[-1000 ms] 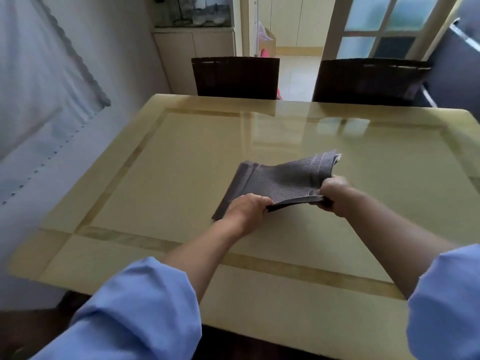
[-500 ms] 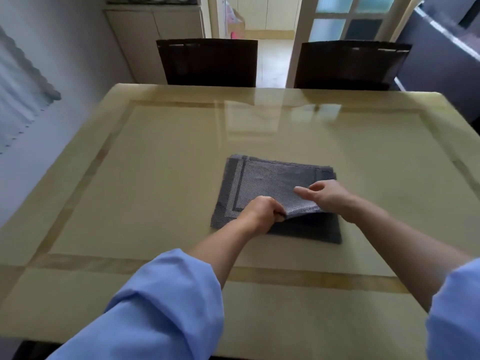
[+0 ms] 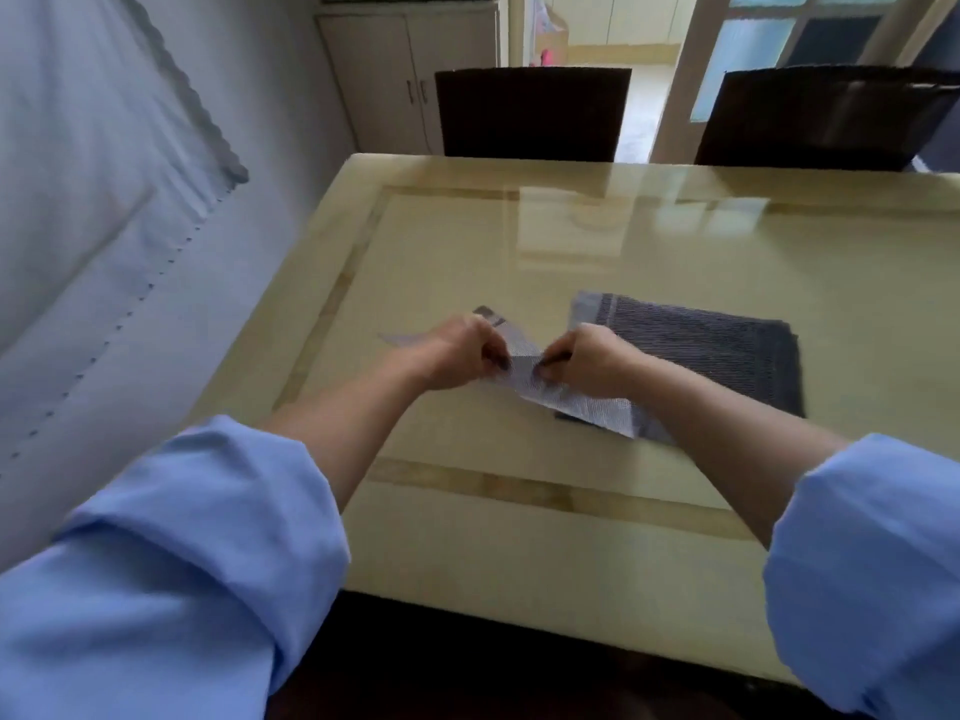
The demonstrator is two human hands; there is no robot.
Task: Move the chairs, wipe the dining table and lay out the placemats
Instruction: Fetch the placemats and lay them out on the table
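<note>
A stack of grey woven placemats [image 3: 727, 356] lies flat on the glossy cream dining table [image 3: 571, 537], right of centre. Both hands hold one lifted placemat [image 3: 582, 405] by its near edge, just left of the stack. My left hand [image 3: 462, 353] pinches that edge, and part of the mat shows beyond its knuckles. My right hand [image 3: 587, 361] pinches the same edge a few centimetres to the right. The lifted mat hangs tilted, its right end over the stack's near left corner.
Two dark chairs stand at the table's far side, one [image 3: 532, 114] in the middle and one [image 3: 826, 116] at the right. A pale curtain [image 3: 93, 226] hangs close along the left. A cabinet [image 3: 405, 80] and a glazed door [image 3: 769, 49] are behind.
The stack was set down flat. Both hands took the top placemat off it and drew it to the left. My view swung left, so the stack now sits right of the hands.
</note>
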